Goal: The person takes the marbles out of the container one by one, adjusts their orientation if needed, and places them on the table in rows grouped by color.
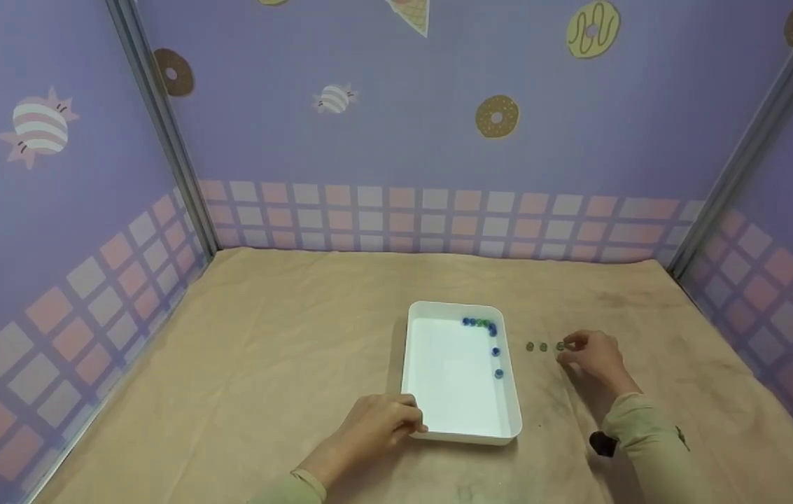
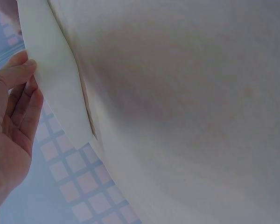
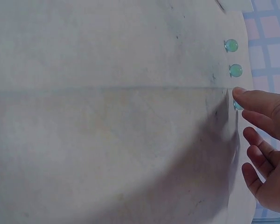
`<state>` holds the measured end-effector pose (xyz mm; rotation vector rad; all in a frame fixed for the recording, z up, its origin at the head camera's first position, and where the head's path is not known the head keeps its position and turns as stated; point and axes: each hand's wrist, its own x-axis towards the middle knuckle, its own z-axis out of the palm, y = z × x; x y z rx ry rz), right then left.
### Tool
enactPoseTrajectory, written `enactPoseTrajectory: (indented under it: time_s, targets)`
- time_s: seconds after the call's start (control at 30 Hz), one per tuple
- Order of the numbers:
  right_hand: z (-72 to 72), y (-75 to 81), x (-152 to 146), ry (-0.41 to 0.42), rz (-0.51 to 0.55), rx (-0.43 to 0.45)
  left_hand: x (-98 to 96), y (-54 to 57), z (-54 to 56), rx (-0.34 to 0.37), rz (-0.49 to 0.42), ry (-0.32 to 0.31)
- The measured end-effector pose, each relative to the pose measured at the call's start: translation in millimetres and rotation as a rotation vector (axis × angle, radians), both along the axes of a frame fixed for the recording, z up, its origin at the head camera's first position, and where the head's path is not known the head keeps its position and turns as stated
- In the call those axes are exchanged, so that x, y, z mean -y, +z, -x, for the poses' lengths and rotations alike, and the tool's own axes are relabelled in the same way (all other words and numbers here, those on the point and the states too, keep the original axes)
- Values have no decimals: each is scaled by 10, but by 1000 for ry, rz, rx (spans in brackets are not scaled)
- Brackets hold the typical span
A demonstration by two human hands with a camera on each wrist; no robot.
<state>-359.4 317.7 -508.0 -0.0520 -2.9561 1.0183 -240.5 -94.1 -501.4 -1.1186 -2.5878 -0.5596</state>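
Observation:
My left hand (image 1: 383, 422) grips the near left corner of a white tray (image 1: 462, 435); in the left wrist view its thumb and fingers pinch the rim (image 2: 51, 65). Inside the tray, blue and green marbles line the far right corner, with one blue marble (image 1: 496, 352) and another blue marble (image 1: 499, 374) along the right wall. Right of the tray, my right hand (image 1: 595, 357) pinches a clear greenish marble (image 3: 237, 105) between thumb and index finger, down at the cloth; fingertips partly cover it. Two similar marbles, one nearer (image 3: 235, 70) and one farther (image 3: 231, 45), lie in line with it.
A beige cloth (image 1: 284, 350) covers the table. Purple walls (image 1: 396, 140) with pink and white tile patterns enclose it at the back and sides. A dark round object (image 1: 602, 444) shows at the right sleeve's cuff.

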Motion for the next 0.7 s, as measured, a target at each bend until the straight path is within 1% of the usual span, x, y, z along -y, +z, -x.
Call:
enactPoseTrajectory:
  time_s: [0.1,0.23,0.33,0.5,0.6,0.7]
  targets:
    - [7,27,3,3,-1,-7,-1,3,-1,-5,-1,-3]
    - [27,110,20,17,-2,0,1,9,1,-15,-6,-3]
    - [39,190,41,37,-12,38,3,12,5,-22,-7,-5]
    - [39,327,95,54,25,159,1,14,14,4,-23,-31]
    - [49,409,130,56,48,224,0,14,19,1,-26,-37]
    - [97,493,151,88,-15,208,3,14,19,-22,-22,-34]
